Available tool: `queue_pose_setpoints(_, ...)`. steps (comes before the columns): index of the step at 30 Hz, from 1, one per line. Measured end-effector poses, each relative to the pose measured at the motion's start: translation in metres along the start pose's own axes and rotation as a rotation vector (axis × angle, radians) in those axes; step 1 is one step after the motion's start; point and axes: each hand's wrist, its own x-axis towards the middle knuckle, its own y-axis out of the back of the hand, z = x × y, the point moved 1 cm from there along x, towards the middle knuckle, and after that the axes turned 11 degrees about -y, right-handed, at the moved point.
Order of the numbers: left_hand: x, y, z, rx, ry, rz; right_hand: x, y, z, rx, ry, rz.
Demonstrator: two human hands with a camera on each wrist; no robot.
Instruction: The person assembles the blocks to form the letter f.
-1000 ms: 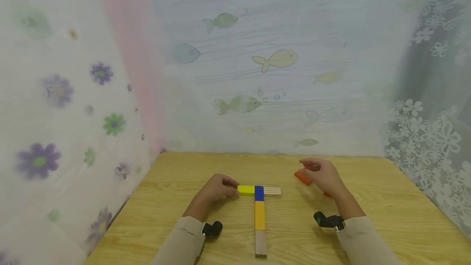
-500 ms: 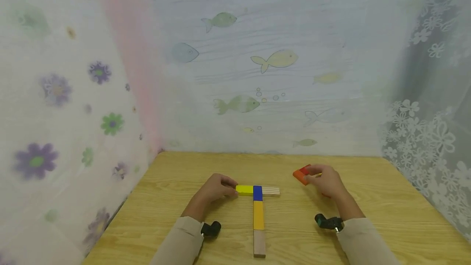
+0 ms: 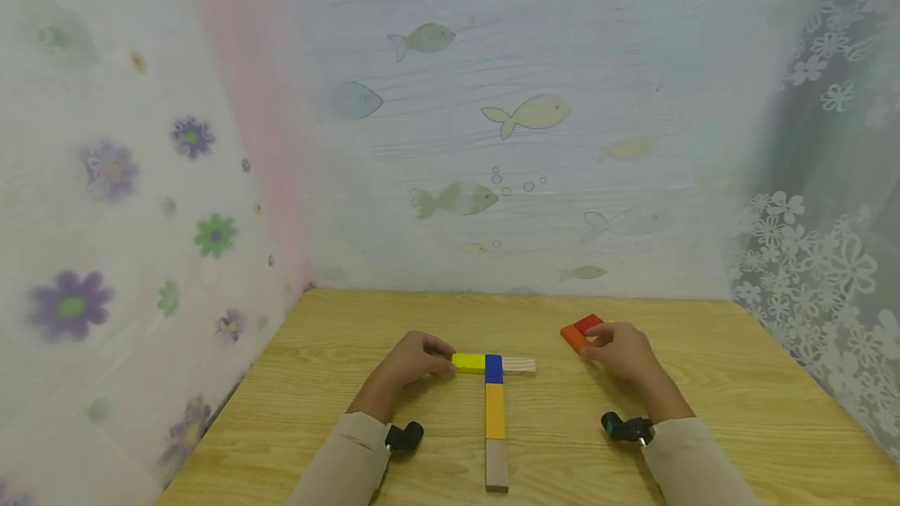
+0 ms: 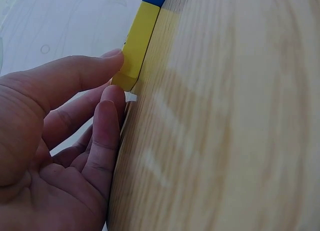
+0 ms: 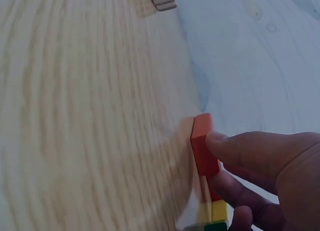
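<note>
Nearest to me on the worktop [image 3: 337, 350], a row of blocks runs away from my body: a plain wood block [image 3: 497, 465], then an orange-yellow block [image 3: 495, 411], then a blue block [image 3: 494, 368]. The blue one sits in a crossbar, with a yellow block [image 3: 469, 362] to its left and a second plain wood block [image 3: 519, 366] to its right, the whole forming a T.

My left hand [image 3: 410, 363] rests on the worktop at the crossbar's left end. The left wrist view shows my thumb and fingertips [image 4: 111, 98] pinching the end of the yellow block. My right hand [image 3: 622, 351] lies further off to the right, well apart from the T, with its fingers curled round an orange block [image 3: 573, 336] that is touching a red block [image 3: 587, 324]. The right wrist view shows more blocks, yellow and green, under that hand; how they are arranged I cannot tell.

Risk, in my judgement: the crossbar blocks only abut, so a push from my left hand could skew them or open a gap at the blue block. The right-hand grip is on one end of the orange block; lifting it could drag or scatter its neighbours.

No brand, label or legible writing is visible. The curtains behind carry only fish and flower prints.
</note>
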Motion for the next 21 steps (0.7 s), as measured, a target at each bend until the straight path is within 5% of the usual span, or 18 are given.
queue_pose_setpoints(21,0.0,0.0,0.002,0.014,0.003,0.0,0.002,-0.022,-0.021,-0.015,0.048,0.021)
